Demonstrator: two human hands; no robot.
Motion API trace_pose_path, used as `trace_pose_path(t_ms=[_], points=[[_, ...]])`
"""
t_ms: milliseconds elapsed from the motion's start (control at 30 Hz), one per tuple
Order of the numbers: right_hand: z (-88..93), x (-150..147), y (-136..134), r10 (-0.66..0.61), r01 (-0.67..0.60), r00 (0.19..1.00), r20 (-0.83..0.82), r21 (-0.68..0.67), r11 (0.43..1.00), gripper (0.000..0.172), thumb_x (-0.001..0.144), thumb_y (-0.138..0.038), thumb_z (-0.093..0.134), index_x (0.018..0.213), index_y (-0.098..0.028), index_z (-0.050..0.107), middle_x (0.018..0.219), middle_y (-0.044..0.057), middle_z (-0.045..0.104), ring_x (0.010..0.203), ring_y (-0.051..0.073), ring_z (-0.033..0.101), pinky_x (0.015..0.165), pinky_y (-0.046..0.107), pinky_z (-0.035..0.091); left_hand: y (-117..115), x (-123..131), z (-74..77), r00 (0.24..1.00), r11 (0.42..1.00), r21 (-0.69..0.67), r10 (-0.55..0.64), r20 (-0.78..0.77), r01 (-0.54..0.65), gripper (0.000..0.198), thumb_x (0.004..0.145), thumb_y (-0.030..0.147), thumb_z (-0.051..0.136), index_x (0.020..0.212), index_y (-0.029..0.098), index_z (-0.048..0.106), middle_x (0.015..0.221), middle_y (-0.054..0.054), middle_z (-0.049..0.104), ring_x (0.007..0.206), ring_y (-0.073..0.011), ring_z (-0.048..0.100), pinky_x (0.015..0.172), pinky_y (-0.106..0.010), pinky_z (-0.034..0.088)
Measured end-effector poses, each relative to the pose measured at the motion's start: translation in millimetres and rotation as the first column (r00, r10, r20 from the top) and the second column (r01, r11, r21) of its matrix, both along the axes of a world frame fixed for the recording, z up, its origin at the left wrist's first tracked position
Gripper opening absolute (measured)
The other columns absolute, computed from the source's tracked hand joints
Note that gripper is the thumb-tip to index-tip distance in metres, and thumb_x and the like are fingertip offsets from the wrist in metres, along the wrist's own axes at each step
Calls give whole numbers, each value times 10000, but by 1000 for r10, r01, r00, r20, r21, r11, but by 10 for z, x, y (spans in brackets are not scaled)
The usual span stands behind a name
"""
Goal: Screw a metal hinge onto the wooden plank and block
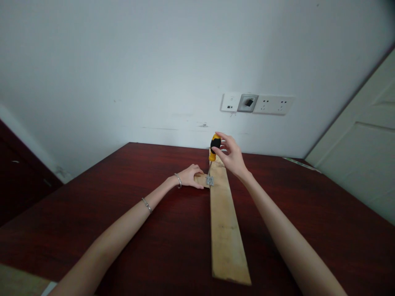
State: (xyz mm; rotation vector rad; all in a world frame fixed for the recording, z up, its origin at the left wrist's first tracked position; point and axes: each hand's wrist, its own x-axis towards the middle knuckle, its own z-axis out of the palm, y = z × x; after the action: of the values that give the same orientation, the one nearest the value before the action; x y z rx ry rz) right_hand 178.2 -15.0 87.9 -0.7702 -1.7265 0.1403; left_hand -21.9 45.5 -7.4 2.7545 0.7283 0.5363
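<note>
A long wooden board (226, 230) lies lengthwise on the dark red table. Against its left edge sits a small wooden block (201, 180), with my left hand (190, 176) closed around its left end. A metal hinge (210, 181) spans the seam between block and board. My right hand (230, 154) grips a yellow and black screwdriver (215, 144) by its handle, fingers wrapped round the upper part. The screwdriver leans slightly, its shaft running down to the hinge's upper edge. Whether the tip sits in a screw is too small to tell.
The dark red table (148, 242) meets a white wall (138, 70) at the back. Wall sockets (273, 105) are mounted above the table, right of centre. A white panelled door (367, 144) stands at the right. A thin strip (301, 164) lies by the back right edge.
</note>
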Motion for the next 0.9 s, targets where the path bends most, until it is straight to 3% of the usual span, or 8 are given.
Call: trace_pose_path(t_ms=[267,533,767,900], points=[[-15,-6,14,-4,4,1000,-10,-19,1000,429,757,-342,641,1169,-325,522,1085,43,489,848,175,573,728,358,553,-26,13,21,1000,1000,-6,16,-5,-17,605,564,510,766,1017,138,617,917,-65,546,874,-216,488,808,-319,403],[24,31,-43,39,-39,998,59,-4,999,393,829,-302,530,1220,-319,495,1217,40,527,941,192,573,783,362,529,-37,18,24,1000,1000,-18,17,4,-16,611,565,509,762,1014,123,615,917,-69,548,869,-211,484,804,-321,403],[1,30,24,-20,18,999,48,32,999,502,791,-311,590,1270,-335,442,1219,42,524,843,184,585,693,357,543,-35,25,17,1000,1000,-16,12,1,-12,599,571,506,760,1014,129,616,917,-65,544,878,-211,479,813,-323,400],[5,22,20,-45,43,998,40,53,998,419,774,-315,615,1180,-324,513,1149,41,528,882,191,577,689,348,544,-31,26,11,1000,1000,-5,15,-10,-15,623,576,525,751,1025,115,614,920,-73,544,877,-216,481,827,-331,394]])
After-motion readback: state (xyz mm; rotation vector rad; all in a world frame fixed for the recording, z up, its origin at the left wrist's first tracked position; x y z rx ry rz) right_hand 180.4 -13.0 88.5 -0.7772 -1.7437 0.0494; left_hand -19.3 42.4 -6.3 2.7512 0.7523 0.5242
